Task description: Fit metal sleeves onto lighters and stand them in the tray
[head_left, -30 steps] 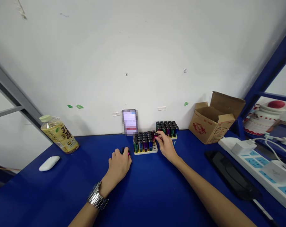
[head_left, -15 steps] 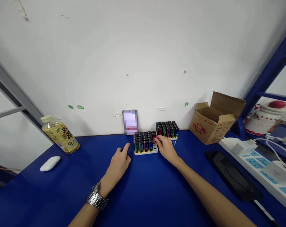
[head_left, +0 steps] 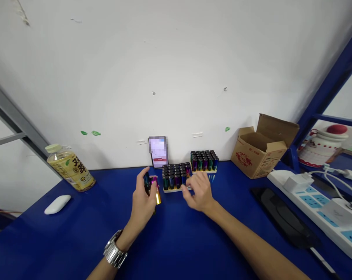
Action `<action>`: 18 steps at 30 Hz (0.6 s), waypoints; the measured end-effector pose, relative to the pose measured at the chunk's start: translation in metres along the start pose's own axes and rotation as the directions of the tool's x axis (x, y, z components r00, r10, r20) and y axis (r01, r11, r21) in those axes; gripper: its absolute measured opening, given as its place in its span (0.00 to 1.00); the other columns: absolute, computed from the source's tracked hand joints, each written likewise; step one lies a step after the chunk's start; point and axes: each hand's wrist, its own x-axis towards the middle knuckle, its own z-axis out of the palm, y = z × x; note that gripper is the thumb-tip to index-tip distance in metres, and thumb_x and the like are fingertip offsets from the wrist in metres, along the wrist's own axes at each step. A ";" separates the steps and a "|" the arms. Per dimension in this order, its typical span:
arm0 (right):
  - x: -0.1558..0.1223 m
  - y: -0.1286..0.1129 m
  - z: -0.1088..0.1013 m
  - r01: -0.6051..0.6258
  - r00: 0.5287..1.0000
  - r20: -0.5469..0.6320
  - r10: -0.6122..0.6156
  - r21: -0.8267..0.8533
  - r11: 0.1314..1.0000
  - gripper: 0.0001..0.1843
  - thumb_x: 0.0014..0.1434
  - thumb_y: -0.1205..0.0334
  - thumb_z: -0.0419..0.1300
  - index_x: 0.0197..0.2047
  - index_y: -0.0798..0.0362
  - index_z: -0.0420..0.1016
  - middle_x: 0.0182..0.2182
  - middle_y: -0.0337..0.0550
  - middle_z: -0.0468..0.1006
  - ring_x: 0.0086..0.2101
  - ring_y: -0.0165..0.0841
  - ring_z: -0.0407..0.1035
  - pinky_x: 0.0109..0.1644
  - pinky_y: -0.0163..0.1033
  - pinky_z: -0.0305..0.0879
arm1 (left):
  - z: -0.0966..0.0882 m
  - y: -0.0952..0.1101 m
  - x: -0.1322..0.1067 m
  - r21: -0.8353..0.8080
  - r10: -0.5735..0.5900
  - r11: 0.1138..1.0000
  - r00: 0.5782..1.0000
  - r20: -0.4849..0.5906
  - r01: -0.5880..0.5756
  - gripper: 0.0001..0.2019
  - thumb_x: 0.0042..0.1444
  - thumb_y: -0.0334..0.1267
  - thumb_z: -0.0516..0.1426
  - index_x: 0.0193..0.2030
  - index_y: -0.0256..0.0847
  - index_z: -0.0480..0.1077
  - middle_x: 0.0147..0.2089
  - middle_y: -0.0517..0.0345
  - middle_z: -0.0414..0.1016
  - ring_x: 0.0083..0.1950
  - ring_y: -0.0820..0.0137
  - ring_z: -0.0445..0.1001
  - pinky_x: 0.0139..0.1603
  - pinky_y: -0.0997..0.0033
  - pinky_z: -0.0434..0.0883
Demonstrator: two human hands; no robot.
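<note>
Two pale trays of upright colourful lighters stand on the blue table near the wall: the nearer tray (head_left: 176, 179) and a second tray (head_left: 204, 161) behind it to the right. My left hand (head_left: 145, 200), with a metal watch on the wrist, is closed round a few lighters (head_left: 153, 187) lifted just left of the nearer tray. My right hand (head_left: 199, 191) hovers right in front of the nearer tray with fingers spread and slightly blurred, holding nothing that I can see.
A phone (head_left: 158, 151) leans against the white wall behind the trays. A tea bottle (head_left: 68, 167) and a white mouse (head_left: 57, 204) lie at the left. At the right are an open cardboard box (head_left: 262, 147), a dark flat device (head_left: 283, 217) and a white power strip (head_left: 318, 210).
My left hand has risen from the table holding lighters. My right hand has pulled back from the tray's right end toward me and opened.
</note>
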 end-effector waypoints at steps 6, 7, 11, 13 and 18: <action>0.000 -0.033 0.004 -0.198 0.938 0.334 0.093 0.297 0.934 0.08 0.54 0.60 0.56 0.26 0.51 0.64 0.21 0.39 0.69 0.25 0.32 0.61 0.26 0.37 0.56 | 0.017 0.010 -0.021 -0.257 0.024 0.966 0.999 0.035 -0.014 0.30 0.59 0.45 0.53 0.66 0.42 0.49 0.35 0.59 0.74 0.29 0.72 0.74 0.36 0.69 0.74; 0.000 -0.034 0.004 -0.272 0.912 0.391 0.125 0.348 0.897 0.06 0.55 0.61 0.55 0.28 0.51 0.65 0.21 0.38 0.70 0.24 0.31 0.61 0.25 0.35 0.56 | 0.019 0.009 -0.022 -0.252 0.023 0.968 0.999 0.042 -0.012 0.29 0.59 0.45 0.53 0.65 0.42 0.52 0.37 0.57 0.75 0.32 0.70 0.75 0.39 0.68 0.75; -0.002 -0.031 0.007 -0.501 0.822 0.496 0.279 0.399 0.768 0.04 0.55 0.63 0.53 0.29 0.52 0.64 0.18 0.33 0.67 0.18 0.26 0.60 0.22 0.31 0.56 | 0.025 0.001 -0.024 -0.219 0.077 0.974 0.995 0.057 -0.063 0.21 0.59 0.47 0.52 0.56 0.39 0.64 0.46 0.51 0.78 0.46 0.64 0.78 0.46 0.66 0.74; -0.004 -0.030 0.009 -0.507 0.833 0.442 0.333 0.371 0.778 0.05 0.52 0.64 0.54 0.26 0.51 0.61 0.17 0.32 0.65 0.17 0.25 0.59 0.21 0.31 0.55 | 0.026 -0.002 -0.025 -0.196 0.126 0.974 0.990 0.070 -0.110 0.18 0.60 0.46 0.51 0.54 0.40 0.65 0.48 0.50 0.78 0.48 0.63 0.77 0.47 0.66 0.74; -0.006 -0.019 0.008 -0.473 0.881 0.188 0.434 0.349 0.809 0.03 0.47 0.67 0.54 0.25 0.51 0.62 0.17 0.33 0.66 0.17 0.26 0.60 0.23 0.32 0.58 | 0.030 -0.006 -0.023 -0.235 0.164 0.960 0.986 0.042 -0.150 0.16 0.63 0.46 0.48 0.54 0.41 0.63 0.50 0.50 0.76 0.48 0.65 0.77 0.51 0.64 0.72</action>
